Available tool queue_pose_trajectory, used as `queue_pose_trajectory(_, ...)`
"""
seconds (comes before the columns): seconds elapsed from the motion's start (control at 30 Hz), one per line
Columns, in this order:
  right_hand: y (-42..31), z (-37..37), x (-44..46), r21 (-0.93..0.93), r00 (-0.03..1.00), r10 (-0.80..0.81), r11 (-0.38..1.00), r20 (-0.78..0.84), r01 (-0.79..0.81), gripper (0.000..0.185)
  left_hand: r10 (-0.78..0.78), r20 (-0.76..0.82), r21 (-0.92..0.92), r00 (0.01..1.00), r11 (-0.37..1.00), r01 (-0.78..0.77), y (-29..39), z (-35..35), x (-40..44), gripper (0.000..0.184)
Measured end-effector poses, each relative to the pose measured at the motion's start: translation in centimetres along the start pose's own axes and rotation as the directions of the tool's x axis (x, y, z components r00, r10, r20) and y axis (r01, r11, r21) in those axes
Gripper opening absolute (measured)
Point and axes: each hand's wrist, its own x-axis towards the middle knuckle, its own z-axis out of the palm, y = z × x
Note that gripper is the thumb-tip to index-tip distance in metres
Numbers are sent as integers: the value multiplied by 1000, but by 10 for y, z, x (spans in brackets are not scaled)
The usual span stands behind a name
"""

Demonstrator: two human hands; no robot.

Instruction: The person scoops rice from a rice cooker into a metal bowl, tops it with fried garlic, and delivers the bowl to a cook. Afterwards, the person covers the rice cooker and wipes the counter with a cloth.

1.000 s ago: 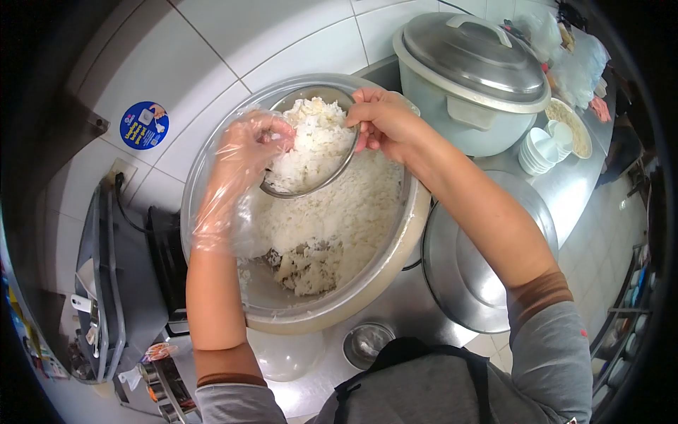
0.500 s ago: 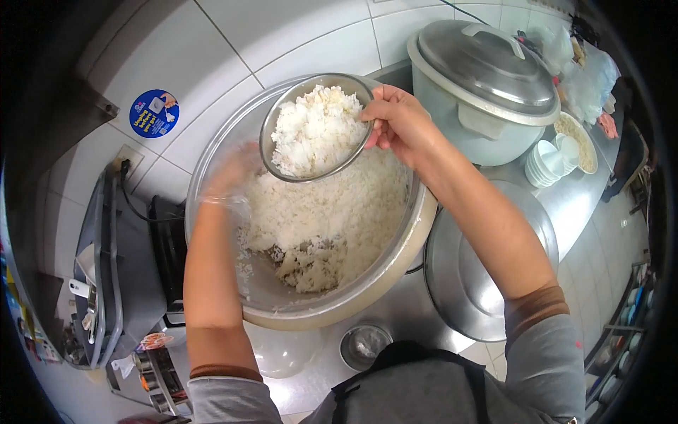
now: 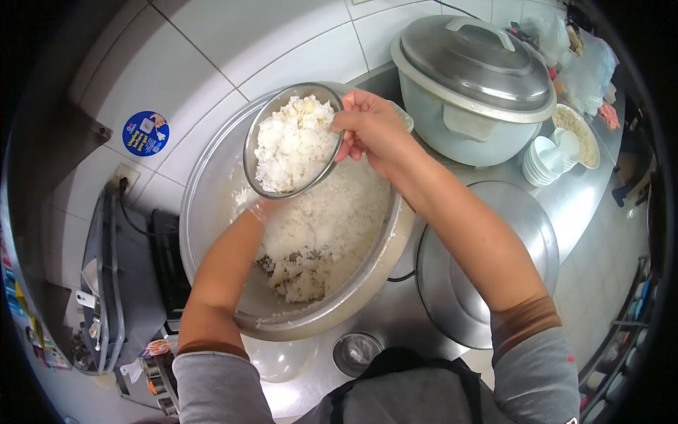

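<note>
My right hand (image 3: 364,127) grips the rim of a metal bowl (image 3: 330,164), thumb inside and fingers behind it. White cooked rice (image 3: 293,145) is heaped in the bowl, which tilts toward me. Below it stands a large rice pot (image 3: 205,191) with more rice (image 3: 339,212) inside, scraped low at the near side. My left hand (image 3: 264,209), in a clear plastic glove, reaches into the pot under the bowl. The bowl covers its fingers, so their state and anything in them are hidden.
A lidded rice cooker (image 3: 459,120) stands at the back right. Nearby are stacked white cups (image 3: 544,162) and a dish of grains (image 3: 583,138). A round metal lid (image 3: 459,268) lies right of the pot, a small metal cup (image 3: 357,353) in front, a dark grey bin (image 3: 134,275) to the left.
The bowl in my right hand has shifted left and slightly down in view. My left hand has moved from the pot's left side to beneath the bowl.
</note>
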Motion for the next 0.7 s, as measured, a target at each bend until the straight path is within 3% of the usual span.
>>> queue_pose_trajectory(0.07, -4, 1, -1, 13, 1000, 4, 1000, 2, -4, 22, 24, 13, -24, 1000, 999, -23, 3, 10, -2, 44)
queue_pose_trajectory(0.13, -2, 0, -3, 23, 1000, 6, 1000, 4, -6, 22, 18, -38, 81, 999, 997, -15, 10, -1, -5, 44)
queue_pose_trajectory(0.23, -1, 1, -2, 13, 1000, -4, 1000, 11, 4, 21, 12, -277, 464, 961, 877, 123, 30, -58, -12, 47)
queue_pose_trajectory(0.27, -1, 1, -3, -11, 1000, 0, 1000, 7, 0, 21, -18, -468, 272, 883, 948, 163, 45, -62, -17, 48)
queue_pose_trajectory(0.37, -3, 0, -2, -51, 1000, 5, 999, 11, -4, 20, 95, -576, 210, 812, 977, 35, 97, -51, -18, 46)
queue_pose_trajectory(0.47, 1, 0, 1, -50, 999, 23, 998, 22, -22, 21, 168, -623, 303, 764, 952, 37, 106, 56, -20, 45)
queue_pose_trajectory(0.5, 2, -2, 1, -45, 999, 27, 999, 17, -27, 21, 322, -456, 573, 830, 820, -4, 93, 59, -18, 46)
queue_pose_trajectory(0.57, 3, -4, 0, -30, 999, 31, 999, 29, -30, 21, 467, -11, 916, 884, 359, -179, 68, 55, -15, 47)
queue_pose_trajectory(0.67, 0, -2, 0, -1, 998, 46, 999, 41, -46, 21, 258, 258, 965, 931, -23, -261, 73, 75, -21, 48)
queue_pose_trajectory(0.7, 0, -2, 0, 13, 998, 54, 998, 36, -55, 21, 238, 261, 964, 936, -18, -264, 75, 78, -23, 50)
